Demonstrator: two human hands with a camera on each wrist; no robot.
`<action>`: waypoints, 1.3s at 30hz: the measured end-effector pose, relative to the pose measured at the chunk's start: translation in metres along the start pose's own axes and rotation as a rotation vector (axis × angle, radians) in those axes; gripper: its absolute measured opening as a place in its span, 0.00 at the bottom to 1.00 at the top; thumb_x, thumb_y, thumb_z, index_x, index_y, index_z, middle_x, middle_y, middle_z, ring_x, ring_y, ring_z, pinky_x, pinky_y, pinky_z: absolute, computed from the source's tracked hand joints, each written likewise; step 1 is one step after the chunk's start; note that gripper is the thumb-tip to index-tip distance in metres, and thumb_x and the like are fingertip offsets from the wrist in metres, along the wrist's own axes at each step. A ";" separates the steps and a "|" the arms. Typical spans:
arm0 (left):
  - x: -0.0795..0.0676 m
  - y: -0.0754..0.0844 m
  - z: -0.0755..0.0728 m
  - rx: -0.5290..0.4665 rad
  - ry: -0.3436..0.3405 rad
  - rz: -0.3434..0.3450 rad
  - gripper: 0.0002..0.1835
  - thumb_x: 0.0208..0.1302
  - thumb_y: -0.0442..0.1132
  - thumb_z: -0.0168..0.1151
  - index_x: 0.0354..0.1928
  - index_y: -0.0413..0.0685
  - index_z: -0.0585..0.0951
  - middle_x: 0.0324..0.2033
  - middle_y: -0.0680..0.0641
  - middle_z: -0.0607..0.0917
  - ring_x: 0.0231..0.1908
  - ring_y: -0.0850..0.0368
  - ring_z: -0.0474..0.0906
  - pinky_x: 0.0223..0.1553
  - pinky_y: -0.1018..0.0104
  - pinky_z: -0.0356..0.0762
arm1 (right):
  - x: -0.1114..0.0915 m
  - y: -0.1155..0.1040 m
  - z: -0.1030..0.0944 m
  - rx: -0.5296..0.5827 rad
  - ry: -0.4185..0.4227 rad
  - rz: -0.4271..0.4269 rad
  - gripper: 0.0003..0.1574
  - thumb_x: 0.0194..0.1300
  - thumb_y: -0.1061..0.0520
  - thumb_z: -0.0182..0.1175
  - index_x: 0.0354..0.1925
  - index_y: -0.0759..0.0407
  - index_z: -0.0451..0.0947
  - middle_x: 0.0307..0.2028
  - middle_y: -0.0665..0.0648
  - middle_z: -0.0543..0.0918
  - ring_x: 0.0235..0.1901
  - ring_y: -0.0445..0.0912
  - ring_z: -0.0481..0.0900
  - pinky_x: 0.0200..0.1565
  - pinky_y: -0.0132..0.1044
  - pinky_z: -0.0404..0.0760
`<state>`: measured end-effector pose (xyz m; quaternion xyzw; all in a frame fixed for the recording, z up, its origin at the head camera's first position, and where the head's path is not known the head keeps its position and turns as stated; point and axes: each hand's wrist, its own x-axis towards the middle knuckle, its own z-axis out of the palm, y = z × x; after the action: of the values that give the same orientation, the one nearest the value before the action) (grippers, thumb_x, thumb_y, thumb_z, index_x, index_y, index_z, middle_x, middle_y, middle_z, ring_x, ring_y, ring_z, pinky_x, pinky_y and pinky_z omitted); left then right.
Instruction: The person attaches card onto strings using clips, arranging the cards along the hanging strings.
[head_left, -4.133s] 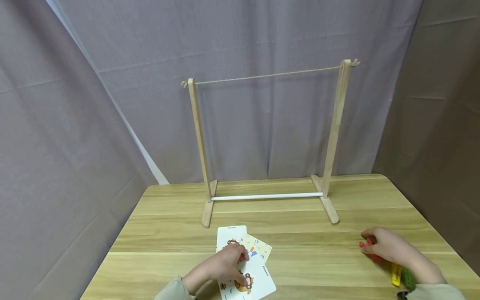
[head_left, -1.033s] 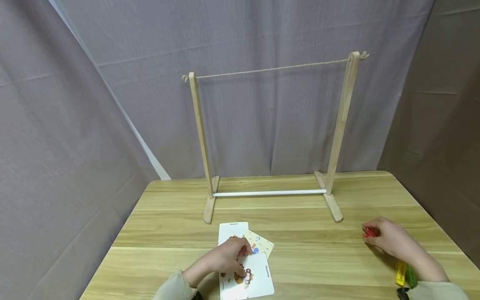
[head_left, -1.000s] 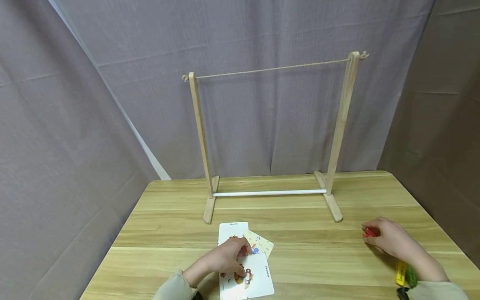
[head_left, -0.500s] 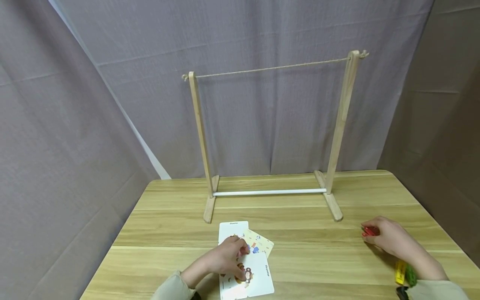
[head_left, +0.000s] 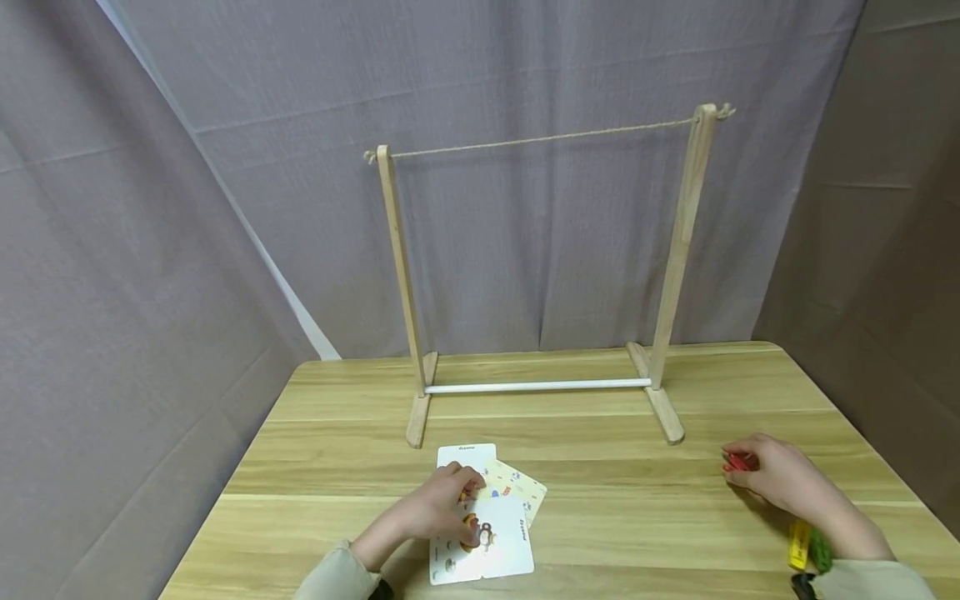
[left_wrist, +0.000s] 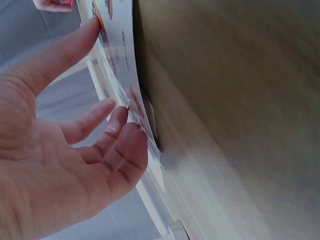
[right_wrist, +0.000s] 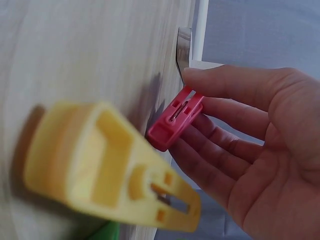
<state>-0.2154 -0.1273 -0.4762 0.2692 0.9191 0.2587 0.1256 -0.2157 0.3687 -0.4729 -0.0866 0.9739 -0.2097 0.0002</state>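
Observation:
My left hand [head_left: 431,504] rests its thumb and fingertips on a white card [head_left: 506,550] printed with a cartoon monkey. In the left wrist view the thumb lies spread well apart from the bent fingers, all against the card's printed face. Beneath it are another white card [head_left: 465,454] and a pale yellow patterned card [head_left: 527,493], partly covered. On the right, my right hand [head_left: 783,471] pinches a red clothespin [right_wrist: 170,125] between thumb and fingers, close to the tabletop. Near that wrist lie a yellow clothespin [head_left: 799,546] and a green clothespin [head_left: 821,552], the latter partly hidden by the arm.
Behind the cards stands a wooden frame [head_left: 397,267] with a twine line [head_left: 547,137] strung between its posts. A white rod [head_left: 536,386] joins its feet. Grey curtains [head_left: 525,67] hang around the wooden table [head_left: 600,500].
The left hand has shifted left, and the lower white card has slid left and slightly away with it. Since the oldest frame, the right hand has drawn the red clothespin upright; lately it barely moves.

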 end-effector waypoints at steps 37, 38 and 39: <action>-0.008 -0.048 -0.030 -0.177 0.069 -0.014 0.26 0.48 0.33 0.77 0.52 0.36 0.79 0.44 0.42 0.80 0.46 0.46 0.75 0.47 0.53 0.76 | -0.002 0.003 0.001 0.019 0.033 0.002 0.27 0.58 0.57 0.73 0.49 0.75 0.80 0.35 0.56 0.84 0.34 0.48 0.81 0.36 0.47 0.79; -0.008 -0.048 -0.031 -0.177 0.068 -0.015 0.27 0.49 0.34 0.77 0.52 0.36 0.79 0.44 0.42 0.80 0.46 0.46 0.75 0.48 0.52 0.76 | -0.001 0.004 0.001 0.020 0.032 0.003 0.27 0.58 0.57 0.73 0.49 0.75 0.80 0.35 0.56 0.84 0.34 0.48 0.81 0.36 0.47 0.79; -0.008 -0.049 -0.031 -0.178 0.068 -0.017 0.27 0.48 0.34 0.77 0.52 0.36 0.79 0.44 0.42 0.80 0.46 0.46 0.75 0.48 0.52 0.76 | -0.001 0.004 0.001 0.019 0.032 0.007 0.27 0.58 0.56 0.73 0.49 0.75 0.80 0.35 0.56 0.84 0.34 0.48 0.81 0.36 0.47 0.79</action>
<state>-0.2414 -0.1801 -0.4757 0.2404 0.8986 0.3471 0.1198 -0.2148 0.3719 -0.4752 -0.0796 0.9721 -0.2203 -0.0140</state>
